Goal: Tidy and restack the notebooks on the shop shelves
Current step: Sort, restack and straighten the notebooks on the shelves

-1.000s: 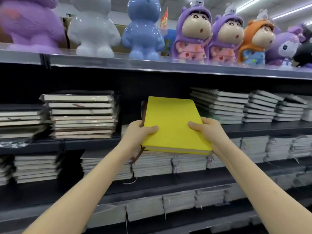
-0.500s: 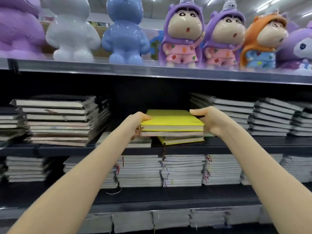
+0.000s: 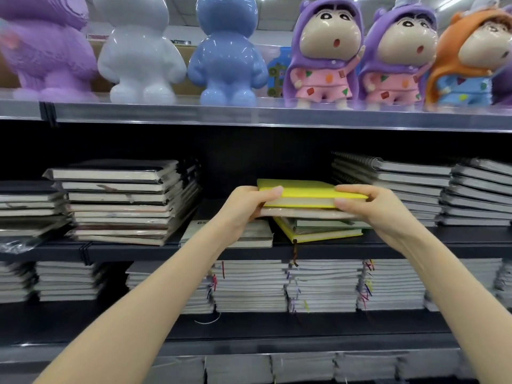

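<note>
Left hand point(image 3: 243, 202) and right hand point(image 3: 371, 206) each pinch an end of a flat, matte yellow notebook point(image 3: 307, 191), resting atop a short stack on the dark middle shelf point(image 3: 457, 241).

Two hands, the left hand point(image 3: 241, 206) and the right hand point(image 3: 374, 209), one at each end of the top yellow notebook point(image 3: 307, 189). Two yellow notebooks in all: the lower yellow notebook point(image 3: 327, 237) lies at the bottom of the pile beneath it. Above it six figures show plainly: one purple figure point(image 3: 47, 51), one white figure point(image 3: 138, 54), one blue figure point(image 3: 227, 54), two purple-hooded dolls point(image 3: 324, 59) point(image 3: 399, 59), one orange-hooded doll point(image 3: 471, 62). Level with it, four notebook stacks point(image 3: 27, 206) point(image 3: 124, 200) point(image 3: 401, 189) point(image 3: 476, 192), two to its left and two to its right
</note>
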{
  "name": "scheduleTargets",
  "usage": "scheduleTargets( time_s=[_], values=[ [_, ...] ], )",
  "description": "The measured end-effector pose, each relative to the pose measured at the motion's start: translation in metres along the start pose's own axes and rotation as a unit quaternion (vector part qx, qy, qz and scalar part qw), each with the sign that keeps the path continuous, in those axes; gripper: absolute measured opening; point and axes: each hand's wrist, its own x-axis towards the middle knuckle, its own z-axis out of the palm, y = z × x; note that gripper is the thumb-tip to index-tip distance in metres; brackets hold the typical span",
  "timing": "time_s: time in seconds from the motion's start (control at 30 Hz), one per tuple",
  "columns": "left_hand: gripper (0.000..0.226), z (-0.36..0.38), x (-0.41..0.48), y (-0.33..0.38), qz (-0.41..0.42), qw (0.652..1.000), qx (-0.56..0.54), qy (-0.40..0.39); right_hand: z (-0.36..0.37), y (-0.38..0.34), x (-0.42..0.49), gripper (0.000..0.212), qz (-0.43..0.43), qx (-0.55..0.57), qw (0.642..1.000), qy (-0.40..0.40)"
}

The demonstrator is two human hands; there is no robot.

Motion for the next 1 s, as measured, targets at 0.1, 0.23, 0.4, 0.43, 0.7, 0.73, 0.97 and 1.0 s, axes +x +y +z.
scheduleTargets(
  time_s=[0.1,0.23,0.4,0.43,0.7,0.73,0.97,1.0],
  values=[
    [0.034,0.013,0.008,0.001,0.016,0.999,0.021,-0.018,-0.016,0.006,0.018,0.063,0.035,0.016,0.999,-0.011],
    [0.060,0.020,0.006,-0.018,0.004,0.987,0.147,-0.071,-0.025,0.023,0.020,0.052,0.024,-0.133,0.990,-0.034],
    [0.098,0.027,-0.010,-0.043,0.087,0.955,0.283,-0.001,-0.022,0.024,0.008,0.077,-0.046,-0.385,0.921,-0.034],
    [0.103,0.028,-0.007,-0.046,0.090,0.955,0.284,0.012,-0.025,0.023,0.008,0.078,-0.057,-0.423,0.904,-0.032],
    [0.082,0.060,0.012,-0.048,0.141,0.950,0.277,0.034,-0.054,0.040,0.030,0.073,-0.078,-0.350,0.930,-0.082],
    [0.083,0.064,0.015,-0.050,0.140,0.950,0.276,0.048,-0.057,0.043,0.032,0.070,-0.081,-0.349,0.930,-0.079],
    [0.079,0.086,0.024,-0.067,0.125,0.955,0.246,0.111,-0.061,0.055,0.044,0.051,-0.099,-0.311,0.942,-0.072],
    [0.076,0.089,0.024,-0.070,0.124,0.954,0.248,0.116,-0.061,0.057,0.045,0.051,-0.104,-0.301,0.945,-0.070]
  ],
)
